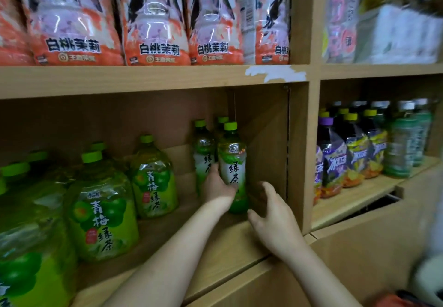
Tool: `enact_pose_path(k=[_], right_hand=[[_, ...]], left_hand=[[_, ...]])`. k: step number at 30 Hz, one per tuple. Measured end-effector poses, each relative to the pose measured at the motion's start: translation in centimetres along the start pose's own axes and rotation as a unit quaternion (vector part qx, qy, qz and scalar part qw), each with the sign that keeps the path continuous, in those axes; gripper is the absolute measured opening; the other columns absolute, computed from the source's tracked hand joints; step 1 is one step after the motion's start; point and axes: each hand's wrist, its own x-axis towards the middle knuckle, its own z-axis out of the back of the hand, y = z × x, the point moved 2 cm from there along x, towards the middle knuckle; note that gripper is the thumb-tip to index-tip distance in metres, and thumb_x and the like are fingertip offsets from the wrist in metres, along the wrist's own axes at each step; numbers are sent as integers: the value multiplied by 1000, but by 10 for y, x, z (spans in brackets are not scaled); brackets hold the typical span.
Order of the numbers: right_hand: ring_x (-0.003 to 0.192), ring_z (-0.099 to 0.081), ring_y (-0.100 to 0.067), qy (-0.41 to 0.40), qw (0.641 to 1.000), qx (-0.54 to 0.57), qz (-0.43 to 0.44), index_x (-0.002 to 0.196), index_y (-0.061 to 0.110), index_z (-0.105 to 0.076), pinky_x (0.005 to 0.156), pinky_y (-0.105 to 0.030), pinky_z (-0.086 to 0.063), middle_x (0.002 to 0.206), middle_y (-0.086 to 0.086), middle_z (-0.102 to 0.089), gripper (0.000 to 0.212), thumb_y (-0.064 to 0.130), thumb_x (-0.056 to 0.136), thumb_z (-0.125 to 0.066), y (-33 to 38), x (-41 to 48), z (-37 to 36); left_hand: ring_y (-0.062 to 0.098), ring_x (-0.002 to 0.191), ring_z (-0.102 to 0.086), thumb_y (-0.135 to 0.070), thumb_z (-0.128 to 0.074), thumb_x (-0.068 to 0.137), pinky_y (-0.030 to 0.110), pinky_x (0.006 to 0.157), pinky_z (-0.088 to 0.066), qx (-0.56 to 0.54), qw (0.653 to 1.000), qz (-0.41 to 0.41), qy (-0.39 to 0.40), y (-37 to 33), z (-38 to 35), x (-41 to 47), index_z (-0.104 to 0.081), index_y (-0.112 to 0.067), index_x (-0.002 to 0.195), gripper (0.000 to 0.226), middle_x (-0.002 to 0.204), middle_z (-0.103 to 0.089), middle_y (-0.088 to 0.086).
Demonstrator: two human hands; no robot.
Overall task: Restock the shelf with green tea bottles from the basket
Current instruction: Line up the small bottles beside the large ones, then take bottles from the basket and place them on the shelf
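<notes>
Bottle [233,165] upright on shelf [227,246], right end of lower bay, side wall near at 3 o'clock. Held low on label by left grip [217,187], fingers curled round. Right grip [273,218] just beside at bottle's 4 o'clock, fingers spread, holding nothing. More bottles [203,153] behind at 10 o'clock. Jugs [153,177] at 9 o'clock.

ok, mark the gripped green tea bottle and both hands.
green tea bottle [233,167], head view, on its white label.
left hand [217,187], head view, back of hand.
right hand [274,218], head view, back of hand.
</notes>
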Motion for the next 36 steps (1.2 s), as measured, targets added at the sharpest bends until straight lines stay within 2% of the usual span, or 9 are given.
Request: enact_pose_path(k=[10,15,18,20,22,24,27,30,36], right_hand=[[112,-57,-16,-25,999,19,8,138,27,-40,98,-35,-45,125,2,-57,60,15,84,-62,-30,-17,20],[91,-61,-12,-27,999,33,11,121,30,-47,84,-27,-49,99,11,-59,48,6,82,-60,-27,-35,34],[83,-62,-4,-26,999,35,15,110,34,-50,74,-13,-46,93,8,-65,42,5,82,-64,-21,-50,52],[80,-63,-2,-34,999,28,9,105,31,-56,74,-13,-46,88,8,-68,35,8,82,-66,-14,-60,71],[77,-64,-5,-27,1000,15,1,100,30,-60,77,-21,-49,83,5,-70,25,12,84,-67,-3,-73,93],[75,-66,-9,-6,1000,-6,7,97,30,-62,77,-27,-51,79,3,-70,18,18,84,-67,11,-90,113],[73,-65,0,35,996,-83,25,93,34,-62,71,-16,-49,76,7,-70,12,26,85,-67,31,-124,141],[76,-62,6,89,977,-194,-6,92,39,-61,70,-15,-49,79,13,-69,10,34,85,-66,35,-157,167],[79,-63,5,156,947,-253,-123,99,31,-67,65,-5,-43,91,12,-71,12,34,88,-63,11,-207,222]], left_hand=[[29,104,-63,-33,-74,78,42,86,-53,83,994,-24,-61,5,-27,15,-57,-10,119,49,115,-67,9],[29,106,-62,-36,-73,79,40,86,-52,106,994,-12,-36,1,-22,12,-54,-11,123,54,119,-65,9],[29,111,-58,-30,-72,81,38,87,-51,84,995,13,-50,-13,-8,-6,-47,-17,131,57,128,-58,7],[23,107,-59,-22,-64,87,38,90,-50,-6,999,-34,-40,-31,2,-33,-54,-20,121,36,121,-61,3],[13,92,-63,-16,-57,91,33,80,-54,-87,989,-116,1,-51,13,-73,-63,-21,105,16,101,-67,-1],[6,72,-64,-12,-53,93,24,66,-53,-148,969,-189,62,-69,19,-116,-65,-20,97,15,83,-69,-2],[4,63,-63,-8,-52,92,25,63,-54,-191,937,-244,159,-82,16,-170,-66,-22,92,20,74,-68,-2],[2,69,-63,-7,-53,89,23,69,-54,-159,917,-281,235,-82,5,-212,-69,-25,91,24,78,-69,-7],[9,84,-61,-7,-54,76,28,77,-49,-56,878,-420,223,-66,-29,-255,-70,-22,83,23,85,-68,-8]])
